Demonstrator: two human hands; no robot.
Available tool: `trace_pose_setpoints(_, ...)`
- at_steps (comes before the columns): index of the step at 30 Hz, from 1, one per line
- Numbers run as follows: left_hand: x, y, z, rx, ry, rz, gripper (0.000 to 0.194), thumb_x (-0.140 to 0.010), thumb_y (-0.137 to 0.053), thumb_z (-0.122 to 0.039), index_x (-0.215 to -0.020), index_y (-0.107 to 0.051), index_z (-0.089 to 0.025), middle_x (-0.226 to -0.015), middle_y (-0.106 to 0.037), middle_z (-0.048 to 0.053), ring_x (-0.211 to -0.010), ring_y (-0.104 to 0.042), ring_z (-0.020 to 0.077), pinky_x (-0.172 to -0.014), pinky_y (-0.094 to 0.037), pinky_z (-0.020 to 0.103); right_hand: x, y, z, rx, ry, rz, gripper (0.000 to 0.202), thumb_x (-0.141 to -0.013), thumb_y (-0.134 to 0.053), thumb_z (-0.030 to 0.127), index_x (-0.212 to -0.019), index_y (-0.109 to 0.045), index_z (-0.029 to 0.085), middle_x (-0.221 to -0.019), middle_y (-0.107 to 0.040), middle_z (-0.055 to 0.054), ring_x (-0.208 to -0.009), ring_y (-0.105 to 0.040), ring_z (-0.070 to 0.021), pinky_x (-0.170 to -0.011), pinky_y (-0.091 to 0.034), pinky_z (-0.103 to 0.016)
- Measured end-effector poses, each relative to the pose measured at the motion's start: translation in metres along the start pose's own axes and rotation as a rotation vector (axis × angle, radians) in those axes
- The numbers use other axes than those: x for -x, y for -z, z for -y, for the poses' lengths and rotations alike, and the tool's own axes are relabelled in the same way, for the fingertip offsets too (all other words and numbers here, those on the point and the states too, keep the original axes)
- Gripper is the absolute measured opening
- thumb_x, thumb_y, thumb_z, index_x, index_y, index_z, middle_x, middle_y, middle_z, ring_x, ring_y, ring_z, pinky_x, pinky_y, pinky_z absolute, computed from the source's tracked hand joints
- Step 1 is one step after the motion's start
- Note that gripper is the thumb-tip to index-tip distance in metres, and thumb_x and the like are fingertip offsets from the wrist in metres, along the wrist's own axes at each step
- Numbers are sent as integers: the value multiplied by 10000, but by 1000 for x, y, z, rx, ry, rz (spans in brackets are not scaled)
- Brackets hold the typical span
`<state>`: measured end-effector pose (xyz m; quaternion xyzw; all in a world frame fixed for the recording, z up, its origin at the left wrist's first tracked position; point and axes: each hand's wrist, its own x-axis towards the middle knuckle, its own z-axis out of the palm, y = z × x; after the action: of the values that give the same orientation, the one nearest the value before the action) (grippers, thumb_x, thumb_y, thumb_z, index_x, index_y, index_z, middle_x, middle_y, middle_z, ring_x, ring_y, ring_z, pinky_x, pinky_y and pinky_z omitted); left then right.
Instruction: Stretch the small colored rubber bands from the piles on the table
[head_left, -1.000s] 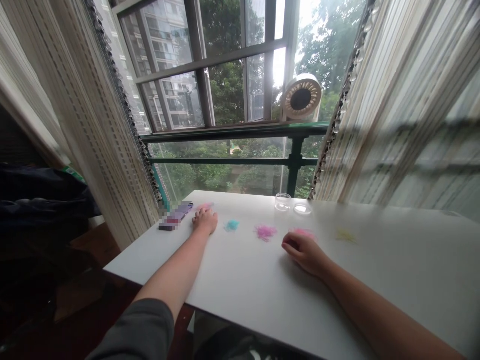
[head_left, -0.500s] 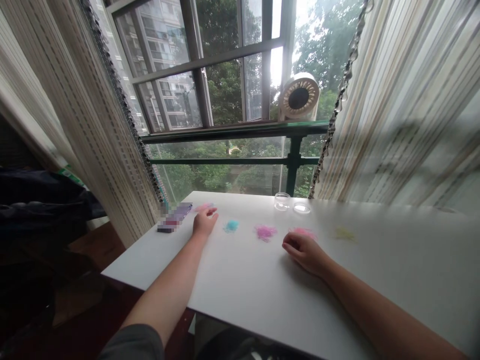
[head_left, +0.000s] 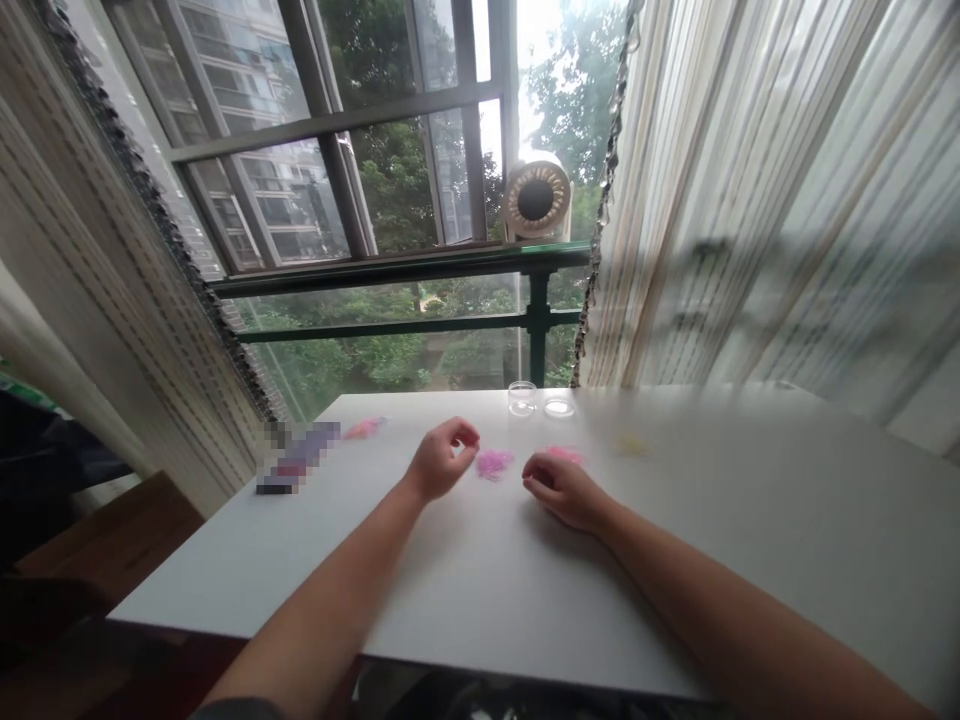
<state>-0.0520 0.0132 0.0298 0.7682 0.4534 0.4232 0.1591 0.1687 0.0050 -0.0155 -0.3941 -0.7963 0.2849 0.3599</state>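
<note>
My left hand [head_left: 448,458] is over the white table [head_left: 465,590], its thumb and fingertips curled together beside the purple pile [head_left: 495,463] of small thin pieces. Whatever those fingers hold, if anything, is too small to make out. My right hand [head_left: 564,490] rests on the table with fingers curled in, just in front of a pink pile [head_left: 564,455]; its fingertips are partly hidden. A yellow pile [head_left: 632,444] lies farther right. At the left is a pink-orange pile [head_left: 364,429]. No blue pile shows; my left hand covers that area.
A clear round container [head_left: 522,399] and a clear lid or shallow dish [head_left: 559,408] stand near the back edge. A blurred-out purple box [head_left: 304,455] lies at the left. Behind are a white fan [head_left: 537,197], a green railing, a window and curtains.
My left hand has moved right, from the pink-orange pile to beside the purple one, over the blue pile's area. The view has turned right. My right hand stays by the pink pile.
</note>
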Motion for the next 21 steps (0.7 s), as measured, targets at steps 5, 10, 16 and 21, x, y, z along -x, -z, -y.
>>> trace_pose_setpoints(5,-11,-34,-44,58,-190,192,154,-658,-494,-114,-787,-566,-156,-703,-587,6,-638,-524,112,-630,-424,233,0,0,2,-98,70,-130,189,-758,-505,216,-941,-471,182,-531,-396,79,-475,-375,-79,-469,-304,-195)
trace_pose_setpoints(10,-13,-57,-49,123,-112,92,121,-677,-481,-125,-769,-551,-163,-698,-581,-5,-642,-517,110,-609,-414,219,-2,-1,0,-154,83,-198,84,-816,-439,251,-814,-486,181,-542,-444,51,-465,-388,-79,-447,-305,-198)
trace_pose_setpoints(16,4,-66,-26,129,-17,49,122,-671,-474,-121,-752,-555,-165,-687,-576,-12,-628,-497,106,-595,-402,215,-1,-3,2,-88,90,-216,76,-787,-468,221,-770,-526,174,-517,-461,48,-460,-392,-79,-460,-314,-201)
trace_pose_setpoints(21,3,-67,-17,153,10,43,137,-667,-463,-115,-751,-560,-163,-666,-565,-16,-611,-486,103,-583,-397,211,-1,-1,3,-42,80,-208,73,-765,-473,208,-775,-535,172,-510,-428,54,-455,-372,-77,-444,-299,-196)
